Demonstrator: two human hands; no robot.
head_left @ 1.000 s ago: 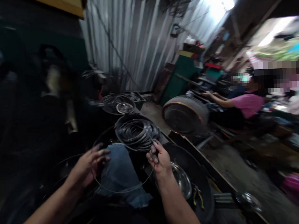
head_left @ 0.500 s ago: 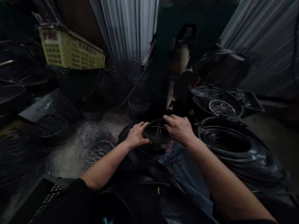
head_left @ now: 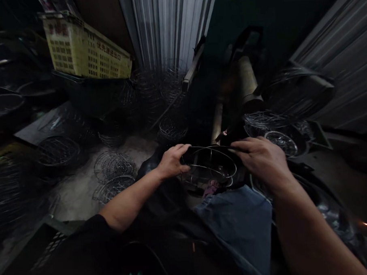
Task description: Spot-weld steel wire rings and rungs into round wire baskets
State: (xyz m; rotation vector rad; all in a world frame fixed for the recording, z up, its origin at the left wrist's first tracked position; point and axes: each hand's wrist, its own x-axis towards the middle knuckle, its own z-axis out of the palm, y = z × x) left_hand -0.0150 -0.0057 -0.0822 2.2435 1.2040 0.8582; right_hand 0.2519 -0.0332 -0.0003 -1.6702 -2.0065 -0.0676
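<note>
My left hand (head_left: 171, 161) and my right hand (head_left: 261, 158) both grip a thin wire ring (head_left: 209, 165), one at each side, holding it roughly level just past my knees. My left fingers curl over its left edge. My right fingers close on its right edge. The ring sits over a dark round form that I cannot make out clearly. A blue denim cloth (head_left: 238, 222) lies over my lap below the ring.
Several wire baskets (head_left: 115, 173) lie on the floor at the left. A yellow plastic crate (head_left: 85, 52) stands on a dark tub at the back left. A tub with wire rings and a shiny dish (head_left: 281, 139) sits at the right. Corrugated metal walls (head_left: 169, 28) stand behind.
A second ago I faced right and held a large wire loop. My head has turned left, and both hands have closed on the ring's sides and spread wider apart.
</note>
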